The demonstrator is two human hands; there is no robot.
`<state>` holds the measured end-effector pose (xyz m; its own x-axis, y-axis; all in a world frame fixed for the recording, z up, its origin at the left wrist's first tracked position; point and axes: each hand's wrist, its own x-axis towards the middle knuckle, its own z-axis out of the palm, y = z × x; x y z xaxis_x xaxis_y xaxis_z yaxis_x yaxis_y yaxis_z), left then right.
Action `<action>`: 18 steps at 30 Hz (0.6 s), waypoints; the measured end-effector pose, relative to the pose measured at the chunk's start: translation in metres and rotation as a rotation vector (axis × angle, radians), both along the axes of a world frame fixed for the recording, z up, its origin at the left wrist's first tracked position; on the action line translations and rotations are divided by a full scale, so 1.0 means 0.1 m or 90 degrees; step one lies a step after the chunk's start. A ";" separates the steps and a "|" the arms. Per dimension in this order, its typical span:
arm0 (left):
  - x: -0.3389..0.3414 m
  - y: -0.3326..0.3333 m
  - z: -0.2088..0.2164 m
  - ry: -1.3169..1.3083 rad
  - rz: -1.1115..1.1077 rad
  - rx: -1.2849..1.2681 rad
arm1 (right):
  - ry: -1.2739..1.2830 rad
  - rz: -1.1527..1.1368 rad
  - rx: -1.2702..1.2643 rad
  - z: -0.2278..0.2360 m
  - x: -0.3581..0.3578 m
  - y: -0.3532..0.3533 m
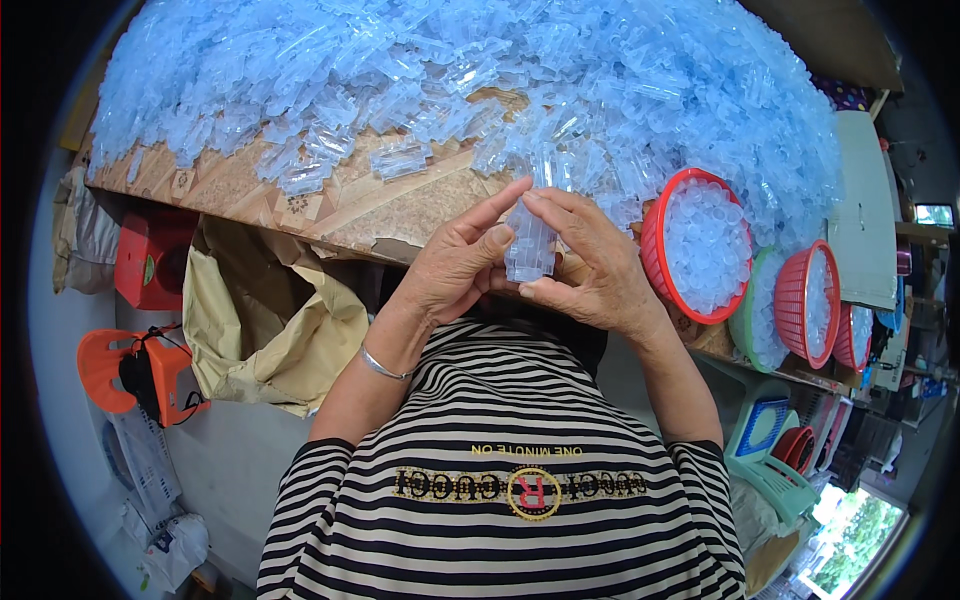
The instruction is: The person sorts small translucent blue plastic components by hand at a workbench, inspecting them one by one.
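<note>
We see our own torso in a short-sleeved shirt of black and white horizontal stripes with gold lettering and a round emblem across the chest; our left wrist bears a thin silver bangle; both forearms are bare

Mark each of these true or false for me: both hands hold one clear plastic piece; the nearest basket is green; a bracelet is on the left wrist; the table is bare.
1. Both hands, left hand and right hand, hold one clear plastic piece: true.
2. The nearest basket is green: false, it is red.
3. A bracelet is on the left wrist: true.
4. The table is bare: false, a heap of clear pieces covers most of it.
</note>
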<state>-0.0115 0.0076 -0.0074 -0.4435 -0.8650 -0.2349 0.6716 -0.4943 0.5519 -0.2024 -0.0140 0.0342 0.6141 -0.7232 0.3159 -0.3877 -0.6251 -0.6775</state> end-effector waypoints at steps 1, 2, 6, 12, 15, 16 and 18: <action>0.01 0.00 -0.05 0.007 -0.004 -0.014 | 0.003 0.000 -0.010 0.00 0.00 0.00; 0.02 0.01 -0.09 0.014 -0.009 -0.028 | 0.003 -0.001 -0.010 0.00 0.00 0.00; 0.03 0.01 -0.15 0.020 -0.015 -0.046 | -0.012 -0.001 0.052 0.03 0.00 0.02; 0.03 -0.01 -0.10 0.014 -0.006 -0.039 | -0.016 -0.004 0.066 0.00 0.03 0.03; 0.01 0.00 -0.12 0.044 -0.011 -0.052 | -0.016 -0.008 0.035 -0.02 0.04 0.04; -0.01 0.00 -0.09 0.040 0.001 -0.041 | -0.008 -0.011 0.015 -0.03 0.04 0.03; -0.03 -0.01 -0.09 0.037 0.011 -0.033 | -0.013 -0.010 0.018 -0.06 0.04 0.03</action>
